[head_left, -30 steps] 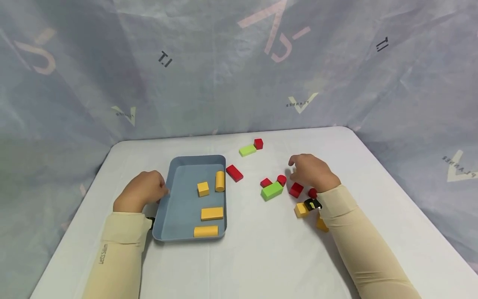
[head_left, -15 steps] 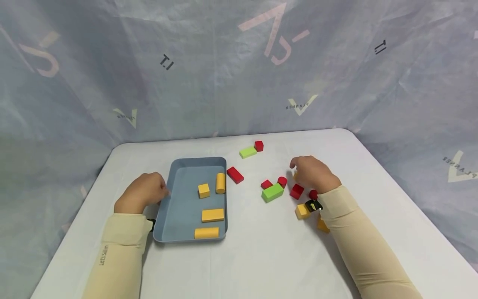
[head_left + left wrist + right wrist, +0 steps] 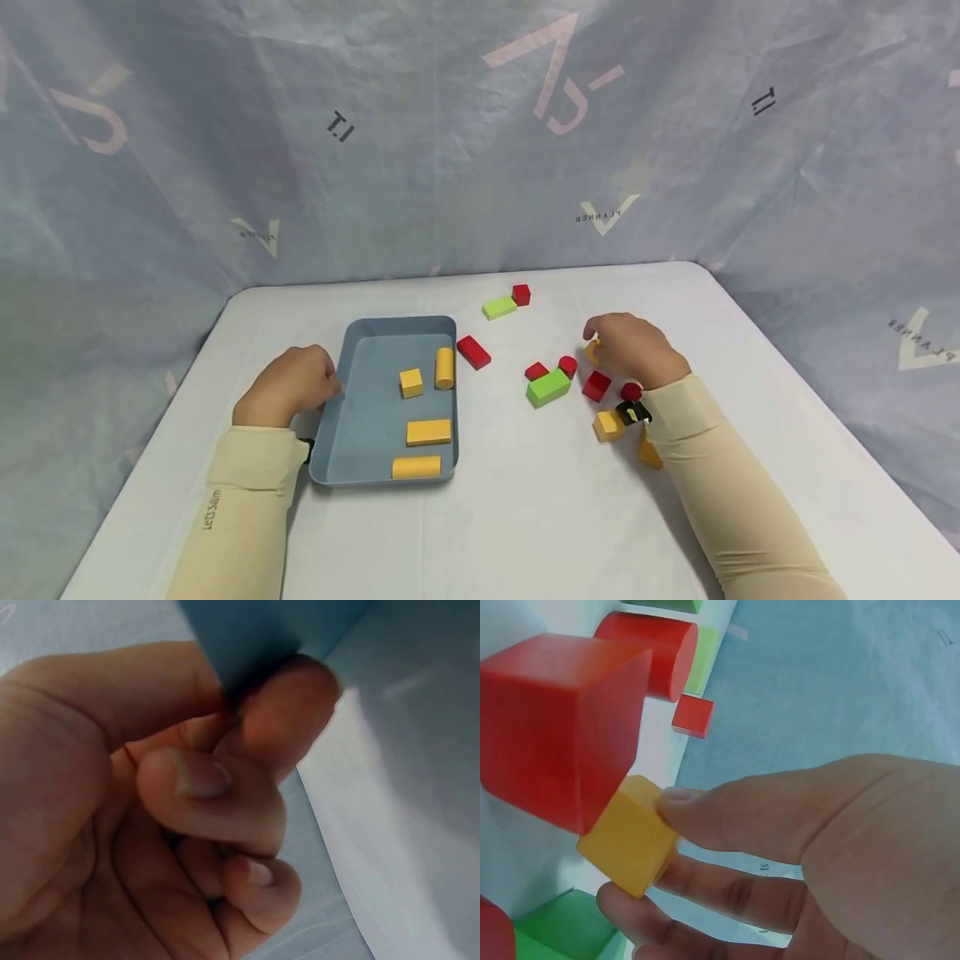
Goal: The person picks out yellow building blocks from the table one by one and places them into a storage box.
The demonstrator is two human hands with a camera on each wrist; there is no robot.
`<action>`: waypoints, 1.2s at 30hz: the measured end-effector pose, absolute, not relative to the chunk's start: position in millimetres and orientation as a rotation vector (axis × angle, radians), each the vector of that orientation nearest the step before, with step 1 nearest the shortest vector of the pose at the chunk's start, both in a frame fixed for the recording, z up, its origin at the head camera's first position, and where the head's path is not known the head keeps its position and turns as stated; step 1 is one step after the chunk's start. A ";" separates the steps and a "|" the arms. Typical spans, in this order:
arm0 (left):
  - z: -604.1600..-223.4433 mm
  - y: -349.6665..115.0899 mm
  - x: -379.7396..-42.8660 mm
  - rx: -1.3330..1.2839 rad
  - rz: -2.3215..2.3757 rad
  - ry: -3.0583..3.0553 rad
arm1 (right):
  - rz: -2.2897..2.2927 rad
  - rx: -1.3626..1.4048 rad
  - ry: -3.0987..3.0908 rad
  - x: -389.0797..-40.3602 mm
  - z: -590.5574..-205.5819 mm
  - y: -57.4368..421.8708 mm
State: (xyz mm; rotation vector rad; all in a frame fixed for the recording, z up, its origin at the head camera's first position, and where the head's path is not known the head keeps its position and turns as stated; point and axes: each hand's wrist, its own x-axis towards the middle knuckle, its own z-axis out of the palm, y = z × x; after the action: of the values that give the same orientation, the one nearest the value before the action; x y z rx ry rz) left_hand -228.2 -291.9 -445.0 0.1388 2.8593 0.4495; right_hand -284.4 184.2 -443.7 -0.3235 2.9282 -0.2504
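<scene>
My left hand (image 3: 292,385) pinches the left rim of a blue-grey tray (image 3: 373,327) between thumb and index finger; the left wrist view shows the tray wall (image 3: 259,637) between them. Inside the tray lie a yellow cube (image 3: 411,383), a yellow flat block (image 3: 429,432) and two yellow cylinders (image 3: 445,369). On the right side of the table, my right hand (image 3: 633,346) has its thumb and fingers on a yellow block (image 3: 630,836), which is mostly covered by the hand in the head view. A red cube (image 3: 562,727) stands right beside it in the right wrist view.
Around the right hand lie a green block (image 3: 549,388), a red cylinder (image 3: 567,366), a small red block (image 3: 536,372) and more yellow blocks (image 3: 608,426). A red flat block (image 3: 474,352) lies by the tray. Farther back are a light green block (image 3: 499,307) and red cube (image 3: 521,294).
The right hand's fingers have closed on the yellow block, which now shows at its fingertips in the head view. The left hand stays at the tray rim. The head view has shifted slightly.
</scene>
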 end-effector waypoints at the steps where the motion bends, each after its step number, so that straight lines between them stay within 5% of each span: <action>1: -444.6 -292.2 -228.4 0.137 0.449 2.864 | -0.252 -0.336 2.936 -284.4 -442.4 183.3; 36: -443.7 -297.4 -228.3 0.125 0.524 2.861 | -0.456 -0.474 3.013 -272.0 -424.5 158.2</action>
State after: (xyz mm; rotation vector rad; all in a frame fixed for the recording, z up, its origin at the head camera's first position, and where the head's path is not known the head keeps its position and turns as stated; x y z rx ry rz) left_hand -228.3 -297.4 -443.7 0.1252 2.8612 0.5245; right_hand -272.0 158.2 -424.5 -0.4743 3.0133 -0.4555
